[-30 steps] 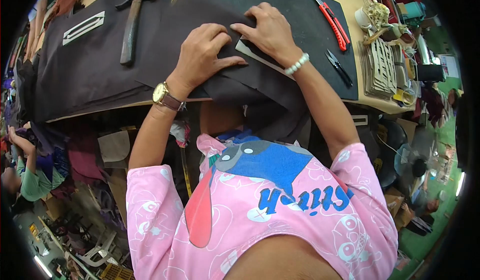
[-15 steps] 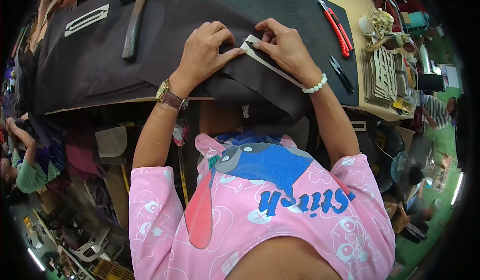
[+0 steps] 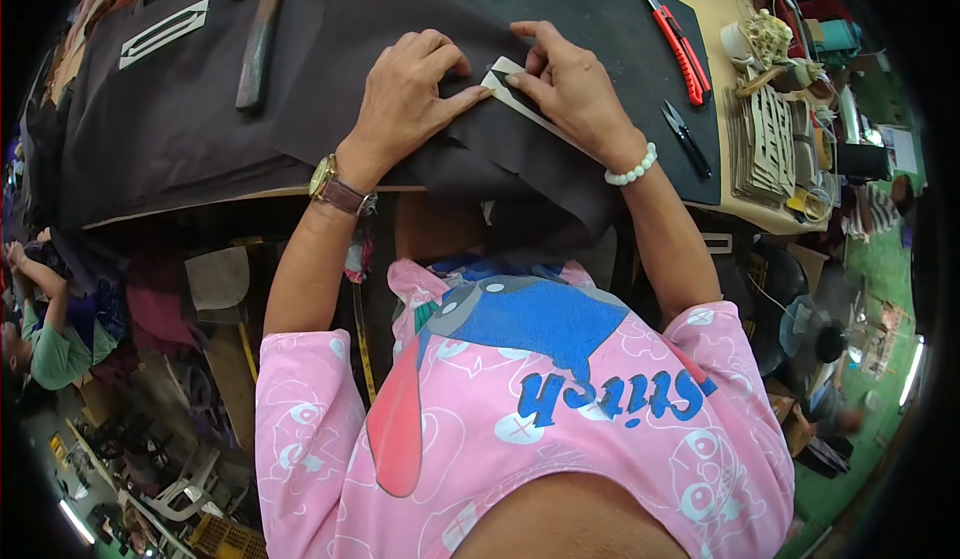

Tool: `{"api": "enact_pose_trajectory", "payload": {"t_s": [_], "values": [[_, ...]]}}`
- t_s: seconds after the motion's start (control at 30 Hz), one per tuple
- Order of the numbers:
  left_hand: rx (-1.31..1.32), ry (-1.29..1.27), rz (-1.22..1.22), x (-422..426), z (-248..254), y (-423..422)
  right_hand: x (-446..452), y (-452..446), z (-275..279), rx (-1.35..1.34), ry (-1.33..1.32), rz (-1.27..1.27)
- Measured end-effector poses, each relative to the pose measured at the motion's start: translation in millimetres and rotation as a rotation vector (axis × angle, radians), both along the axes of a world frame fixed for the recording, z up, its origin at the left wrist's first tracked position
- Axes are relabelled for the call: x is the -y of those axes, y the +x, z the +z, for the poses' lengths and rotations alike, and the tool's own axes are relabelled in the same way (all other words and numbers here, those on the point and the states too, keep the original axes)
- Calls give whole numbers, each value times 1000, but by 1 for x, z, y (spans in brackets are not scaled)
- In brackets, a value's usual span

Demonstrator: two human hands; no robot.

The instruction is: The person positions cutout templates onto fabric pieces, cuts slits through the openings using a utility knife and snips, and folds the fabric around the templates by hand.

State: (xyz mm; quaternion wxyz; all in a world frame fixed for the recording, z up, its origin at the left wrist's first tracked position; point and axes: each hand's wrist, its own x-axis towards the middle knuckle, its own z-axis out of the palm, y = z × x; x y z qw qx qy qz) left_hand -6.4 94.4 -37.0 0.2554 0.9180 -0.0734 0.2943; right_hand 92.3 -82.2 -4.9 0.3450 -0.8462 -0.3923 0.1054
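Observation:
Between my hands is a narrow white template [image 3: 517, 102], like a flat frame strip, slanting across a dark brown sheet [image 3: 500, 149] that looks like leather or cloth. My left hand [image 3: 408, 94] has its thumb tip against the template's upper left corner, with the other fingers curled over the sheet. My right hand [image 3: 578, 89] pinches the template's upper end, its thumb on the inner edge and the fingers bent beyond. Part of the sheet hangs over the table's front edge. The template's lower end is hidden by my right hand and wrist.
On the left lie a hammer [image 3: 263, 44] and another white template [image 3: 164, 34]. A red utility knife [image 3: 680, 51] and thread snips [image 3: 686, 139] rest on the black cutting mat [image 3: 610, 9]. Stacked templates [image 3: 762, 144] stand at the right edge. Another person [image 3: 60, 329] is at far left.
The view has shifted slightly, moving the table items a little. Both hands keep nearly the same hold at the template's upper end.

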Motion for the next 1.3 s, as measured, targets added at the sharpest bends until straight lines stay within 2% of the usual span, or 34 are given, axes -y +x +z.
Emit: {"api": "enact_pose_trajectory", "payload": {"t_s": [0.07, 0.2, 0.27, 0.4, 0.43, 0.53, 0.57, 0.6, 0.67, 0.7, 0.77, 0.8, 0.83, 0.87, 0.9, 0.93, 0.97, 1.0, 1.07, 1.13, 1.23, 1.27, 1.3], "values": [[-23, 4, 9, 1, 2, -1, 3, -4, -5, 194, 51, 76], [-32, 6, 4, 2, 3, -1, 5, 22, 0, -153, 125, 51], [-15, 4, -3, 1, 1, 0, -5, 41, 0, 1, 82, -115], [-64, 30, 20, 3, 6, -3, -44, 42, -6, 188, -118, -10], [-42, 50, 43, 4, 8, -4, -55, 43, -12, 273, -81, 66], [79, 116, 168, 15, 25, 1, -81, 57, 9, -35, 149, 27], [159, 138, 247, 24, 41, 3, -84, 62, 16, -189, 412, -83], [246, 160, 325, 33, 55, 6, -86, 55, 39, -486, 651, -241], [190, 229, 399, 47, 74, 13, -83, 74, 42, -560, 1065, -267], [165, 263, 433, 55, 77, 19, -74, 78, 45, -585, 1086, -425], [165, 347, 444, 63, 71, 33, -54, 74, 45, -623, 1369, -329], [169, 399, 445, 65, 64, 39, -40, 70, 43, -563, 1400, -342], [258, 387, 431, 65, 61, 44, -23, 65, 42, -503, 1369, -353], [262, 372, 380, 66, 59, 45, -6, 59, 46, -490, 1331, -479], [259, 356, 326, 67, 57, 44, 11, 72, 31, -159, 1373, -518], [252, 340, 273, 67, 54, 42, 29, 59, 43, 83, 1233, -673], [319, 322, 206, 67, 53, 42, 57, 69, 28, -113, 1220, -775], [259, 264, 147, 69, 51, 40, 72, 55, 38, -130, 1236, -825], [129, 150, 34, 73, 43, 33, 129, 75, 0, 111, 1131, -752], [-15, -4, -34, 75, 33, 32, 150, 49, 0, 258, 746, -1020], [-242, -145, -111, 75, 28, 32, 151, 29, 13, 915, 251, -950], [-343, -182, -110, 75, 33, 33, 143, 23, 22, 916, 140, -854], [-444, -217, -107, 76, 44, 35, 133, 18, 26, 743, 208, -689]]}}
